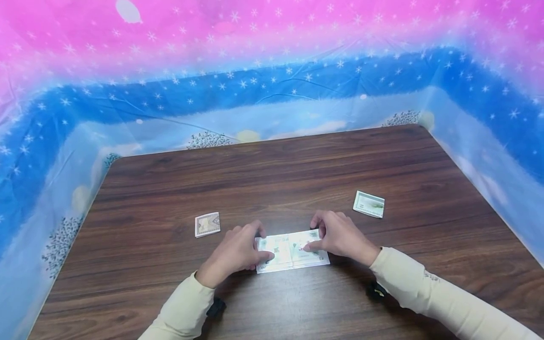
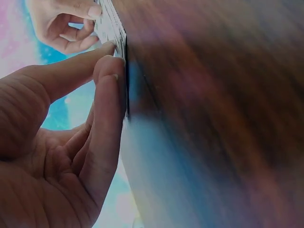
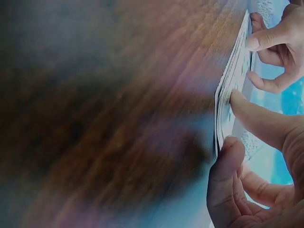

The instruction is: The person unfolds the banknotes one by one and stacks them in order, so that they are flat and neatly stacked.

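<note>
A thin stack of pale banknotes (image 1: 293, 250) lies near the front of the wooden table, with a crease line across its middle. My left hand (image 1: 239, 250) grips the stack's left end, thumb on the top face and fingers at the edge. At the right end, my right hand (image 1: 340, 236) holds it the same way, thumb on top. In the right wrist view, several layers show along the edge of the banknotes (image 3: 230, 90). Glare washes out much of the print.
A folded brownish banknote (image 1: 208, 224) lies left of the stack, beyond my left hand. Farther back on the right is a folded green banknote (image 1: 369, 204). The dark wooden table (image 1: 263, 179) meets a pink and blue snowflake-patterned cloth (image 1: 255, 80) along its back and sides.
</note>
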A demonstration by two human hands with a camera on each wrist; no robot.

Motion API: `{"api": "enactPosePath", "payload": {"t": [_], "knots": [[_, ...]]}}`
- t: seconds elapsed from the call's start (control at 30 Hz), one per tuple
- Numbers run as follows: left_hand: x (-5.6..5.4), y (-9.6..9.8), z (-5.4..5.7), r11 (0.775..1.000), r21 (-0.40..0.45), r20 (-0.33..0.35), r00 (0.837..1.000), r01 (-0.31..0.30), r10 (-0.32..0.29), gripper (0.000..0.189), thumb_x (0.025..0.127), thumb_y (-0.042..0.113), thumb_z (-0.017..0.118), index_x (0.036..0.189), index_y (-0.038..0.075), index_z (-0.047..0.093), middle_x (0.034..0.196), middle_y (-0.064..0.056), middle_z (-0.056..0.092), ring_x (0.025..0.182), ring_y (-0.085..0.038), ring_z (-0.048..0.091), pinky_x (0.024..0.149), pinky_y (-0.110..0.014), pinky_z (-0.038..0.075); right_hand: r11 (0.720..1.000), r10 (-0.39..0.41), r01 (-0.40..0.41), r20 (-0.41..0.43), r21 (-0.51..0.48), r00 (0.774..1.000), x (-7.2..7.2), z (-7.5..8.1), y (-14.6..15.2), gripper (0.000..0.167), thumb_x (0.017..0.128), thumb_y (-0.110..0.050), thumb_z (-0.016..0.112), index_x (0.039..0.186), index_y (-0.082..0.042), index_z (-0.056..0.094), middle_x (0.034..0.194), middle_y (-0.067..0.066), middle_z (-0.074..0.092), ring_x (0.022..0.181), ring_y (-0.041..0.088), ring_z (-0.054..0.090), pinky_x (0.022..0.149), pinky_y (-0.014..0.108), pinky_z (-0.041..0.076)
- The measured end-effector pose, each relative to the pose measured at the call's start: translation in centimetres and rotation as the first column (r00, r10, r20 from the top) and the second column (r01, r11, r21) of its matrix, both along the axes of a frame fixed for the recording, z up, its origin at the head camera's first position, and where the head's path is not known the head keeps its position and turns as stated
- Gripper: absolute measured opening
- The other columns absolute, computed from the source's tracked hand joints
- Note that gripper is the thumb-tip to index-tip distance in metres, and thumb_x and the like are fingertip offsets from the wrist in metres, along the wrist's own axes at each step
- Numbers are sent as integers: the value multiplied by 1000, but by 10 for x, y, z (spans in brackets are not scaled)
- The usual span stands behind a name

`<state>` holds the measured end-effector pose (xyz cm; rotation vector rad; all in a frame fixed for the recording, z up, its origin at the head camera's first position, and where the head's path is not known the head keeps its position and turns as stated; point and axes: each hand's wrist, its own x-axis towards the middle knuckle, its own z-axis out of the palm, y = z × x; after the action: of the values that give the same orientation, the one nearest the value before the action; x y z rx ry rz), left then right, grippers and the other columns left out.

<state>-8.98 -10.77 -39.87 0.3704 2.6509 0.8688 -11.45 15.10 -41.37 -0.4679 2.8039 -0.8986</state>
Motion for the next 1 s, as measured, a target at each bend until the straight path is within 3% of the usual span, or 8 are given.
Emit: {"api": "enactPosePath", "payload": {"t": [0.2, 0.43, 0.7, 0.87, 1.0], "knots": [[-3, -4, 2, 994, 106, -49, 998, -35, 40, 24, 93, 24, 76, 108, 8, 66, 57, 5, 61, 47, -11, 59, 49, -29, 47, 998, -15, 14, -17, -54, 1000, -6, 6, 21, 38, 74, -30, 91, 95, -7, 69, 69, -6, 58, 61, 9, 52, 64, 30, 45], [-5, -9, 5, 971, 234, -60, 995, -59, 75, 10, 96, 17, 72, 101, 9, 68, 62, 2, 65, 52, -13, 62, 49, -30, 53, 990, -141, 141, -32, -24, 989, -25, 15, 66, 33, 82, -24, 86, 101, -2, 70, 79, 0, 65, 65, 12, 60, 66, 33, 48], [-6, -10, 6, 969, 242, -36, 997, -58, 68, 11, 97, 19, 70, 102, 9, 68, 65, 1, 68, 54, -14, 63, 51, -30, 54, 958, -266, 275, -113, 77, 957, -41, 3, 118, 53, 83, -32, 85, 113, 8, 65, 95, 19, 66, 82, 31, 60, 72, 48, 47], [-6, -10, 7, 969, 240, -35, 997, -57, 67, 11, 97, 19, 70, 102, 10, 68, 66, 1, 68, 54, -14, 63, 52, -30, 53, 950, -285, 294, -92, 107, 954, -43, -2, 134, 63, 83, -36, 85, 117, 11, 62, 104, 27, 63, 88, 36, 58, 77, 55, 48], [-6, -9, 9, 968, 242, -28, 997, -59, 68, 11, 97, 19, 70, 103, 9, 68, 66, 0, 68, 55, -15, 63, 52, -30, 53, 950, -286, 292, -67, 112, 956, -42, -3, 138, 61, 82, -39, 85, 111, 10, 63, 101, 26, 65, 86, 35, 60, 76, 54, 49]]}}
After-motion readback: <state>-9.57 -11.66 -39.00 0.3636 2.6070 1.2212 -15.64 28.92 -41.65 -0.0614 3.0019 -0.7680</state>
